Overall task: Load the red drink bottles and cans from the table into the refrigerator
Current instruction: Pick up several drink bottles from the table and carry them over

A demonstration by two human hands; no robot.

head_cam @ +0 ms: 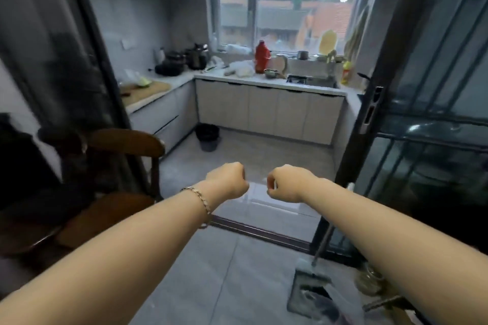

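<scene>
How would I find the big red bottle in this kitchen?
Look at the window at the kitchen's far end. On the white counter below it, left of the sink, stands the red bottle. It is the only tall, bright red thing there.

Your left forearm (118, 250) and right forearm (396, 224) are both bare, from the frame's lower edge up to the hands. Around your left wrist, just behind the left hand (228, 179), you wear a thin gold-coloured chain bracelet (202, 199) made of flat links. A small loop of it hangs below the wrist. Your right hand (286, 183) is bare too.
</scene>
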